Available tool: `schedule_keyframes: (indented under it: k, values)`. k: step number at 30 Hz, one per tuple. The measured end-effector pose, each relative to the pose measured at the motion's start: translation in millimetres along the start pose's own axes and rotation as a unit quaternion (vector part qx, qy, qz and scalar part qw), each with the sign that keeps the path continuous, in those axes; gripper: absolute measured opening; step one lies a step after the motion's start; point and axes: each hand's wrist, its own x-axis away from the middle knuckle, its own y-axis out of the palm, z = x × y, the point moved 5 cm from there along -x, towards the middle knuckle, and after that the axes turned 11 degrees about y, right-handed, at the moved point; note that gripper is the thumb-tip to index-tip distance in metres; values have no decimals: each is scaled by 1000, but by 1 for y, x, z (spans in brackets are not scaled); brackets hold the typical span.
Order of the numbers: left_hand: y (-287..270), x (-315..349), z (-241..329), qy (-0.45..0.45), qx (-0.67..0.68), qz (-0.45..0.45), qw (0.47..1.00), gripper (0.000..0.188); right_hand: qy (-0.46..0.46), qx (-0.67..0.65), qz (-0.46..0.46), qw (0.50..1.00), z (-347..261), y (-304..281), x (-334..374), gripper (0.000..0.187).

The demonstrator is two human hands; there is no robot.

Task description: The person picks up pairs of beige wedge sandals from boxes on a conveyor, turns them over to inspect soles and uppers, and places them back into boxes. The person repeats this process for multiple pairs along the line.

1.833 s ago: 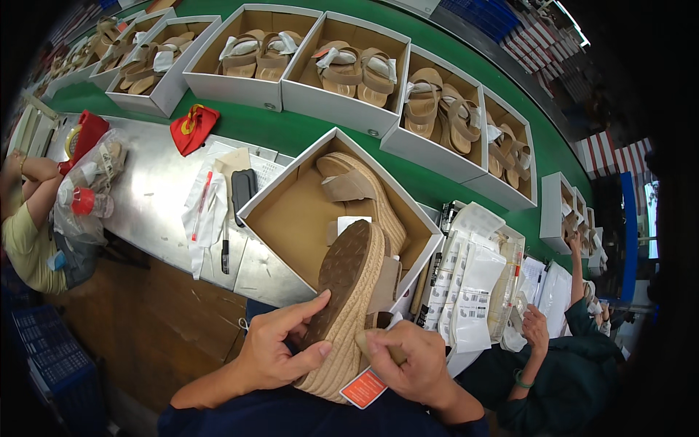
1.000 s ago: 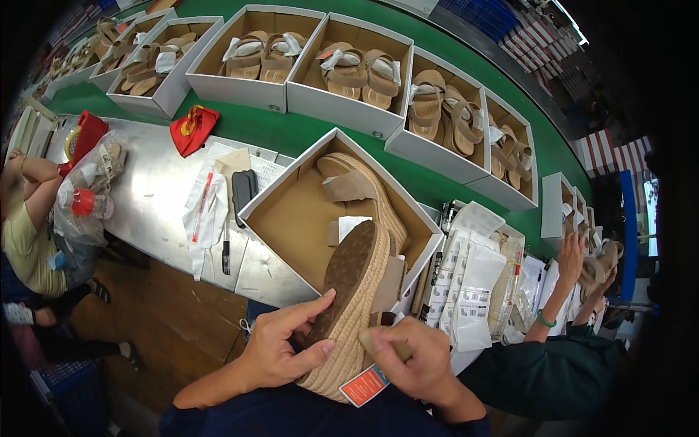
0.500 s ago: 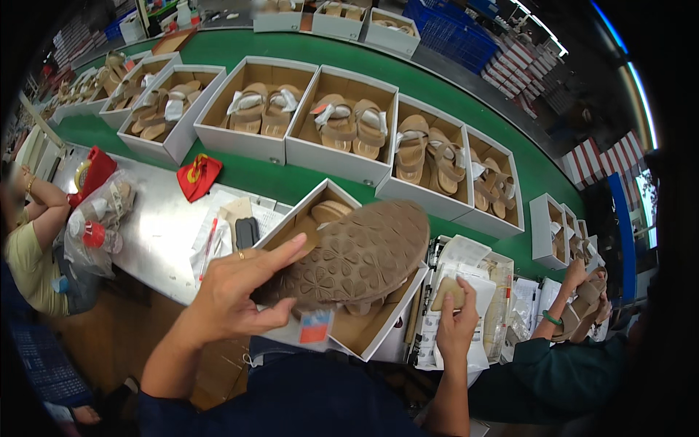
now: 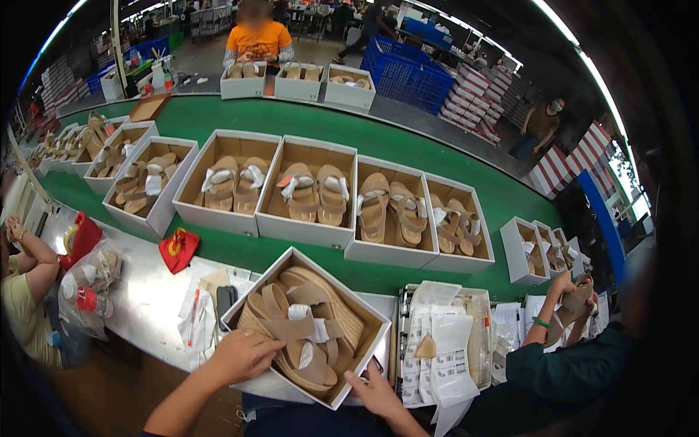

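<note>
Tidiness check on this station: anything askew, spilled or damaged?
Label sheets hang loosely over the near edge of their tray, a small tan block lying on them. The nearest open box sits askew to the row of boxes beyond. No spill or damage is visible.

Nearest box [image 4: 373, 318] partly behind the hands [image 4: 244, 357], label print [image 4: 451, 348] too small to read, left co-worker [image 4: 29, 309] cut off

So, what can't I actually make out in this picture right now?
All in the head view:
Undersides of the sandals: turned away from the camera.
Most of the floor of the near box: covered by the sandals.
Palm of the left hand: hidden behind its own back.
Print on the label sheets: too small.
Much of the person at the left: cut off by the picture's dark rim.
</note>
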Motion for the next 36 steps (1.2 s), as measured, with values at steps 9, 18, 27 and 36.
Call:
schedule_keyframes:
  k: [9,18,27,36]
  values:
    - [-11,0,31,-34,18,596,802,39,-28,55,100,993,-75,-87,32,43]
    - [126,-19,-34,-177,101,168,964,30,-141,-216,147,955,-243,-254,-80,28]
    - [117,-28,-38,-201,117,197,952,31,-183,-301,274,895,-415,-339,-375,38]
    - [133,-5,-51,-172,124,195,958,32,-237,-357,270,862,-454,-315,-524,61]
